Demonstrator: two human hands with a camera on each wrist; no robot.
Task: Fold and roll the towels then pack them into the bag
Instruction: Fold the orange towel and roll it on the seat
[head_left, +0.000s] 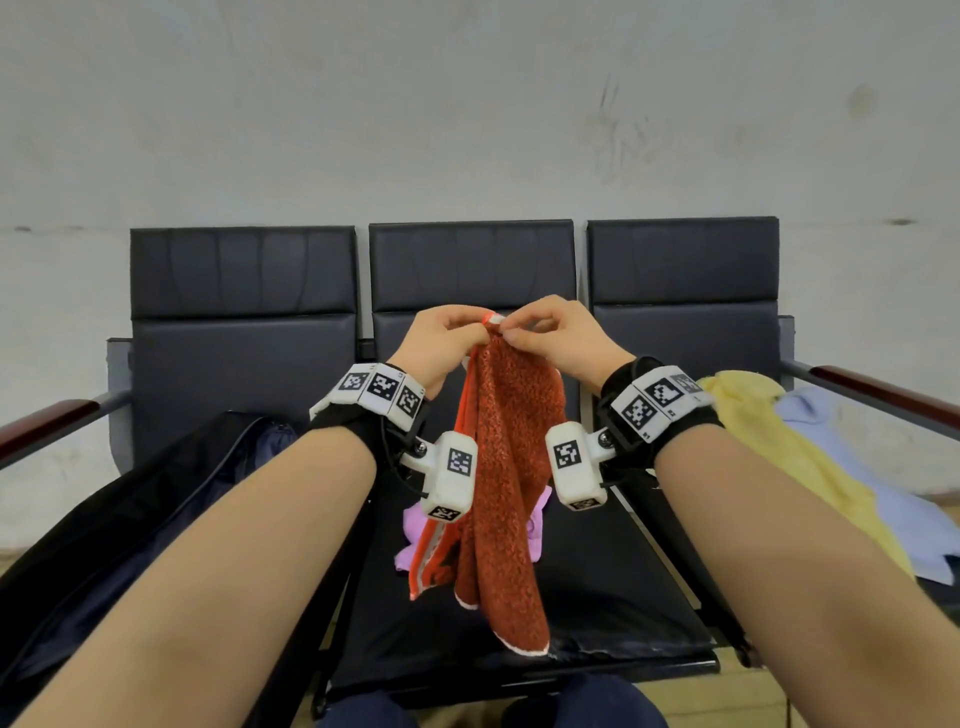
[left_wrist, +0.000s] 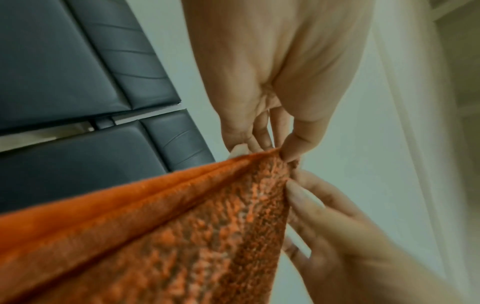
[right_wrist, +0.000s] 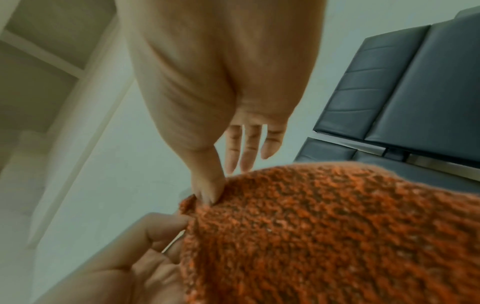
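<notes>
An orange towel (head_left: 506, 483) with a white hem hangs in the air over the middle seat. My left hand (head_left: 447, 338) and my right hand (head_left: 550, 335) are close together at its top, each pinching the upper corner. In the left wrist view my thumb and fingers pinch the orange towel (left_wrist: 182, 226) at its tip. The right wrist view shows my thumb pressed into the orange towel (right_wrist: 324, 236). A black bag (head_left: 130, 519) lies on the left seat.
A pink towel (head_left: 413, 535) lies on the middle seat (head_left: 613, 582) behind the hanging one. A yellow towel (head_left: 789, 452) and a light blue towel (head_left: 883, 493) lie on the right seat. Armrests (head_left: 47, 421) flank the black three-seat bench.
</notes>
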